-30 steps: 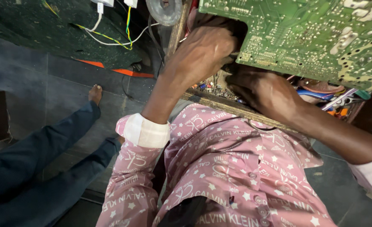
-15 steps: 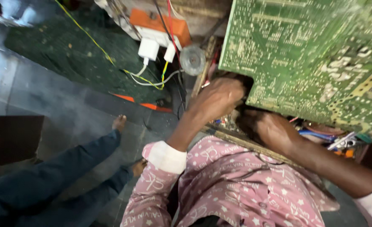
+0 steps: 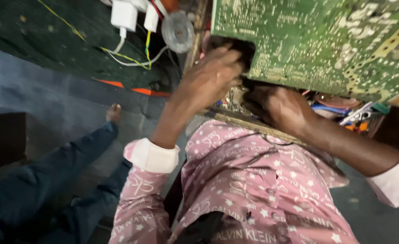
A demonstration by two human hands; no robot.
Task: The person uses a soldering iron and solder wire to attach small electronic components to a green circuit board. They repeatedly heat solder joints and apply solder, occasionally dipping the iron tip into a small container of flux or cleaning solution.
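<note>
The green circuit board (image 3: 317, 45) now fills more of the upper right than a moment ago. The left hand (image 3: 211, 77) has its grip closed on the board's notched edge; the right hand (image 3: 278, 106) curls beneath it, grip unclear. White plugs (image 3: 132, 16) have shifted to the far left.

Left hand (image 3: 211, 77) and right hand (image 3: 278, 106) gripping lower edge of green circuit board (image 3: 317, 43), white plugs (image 3: 132, 16) nearby
</note>
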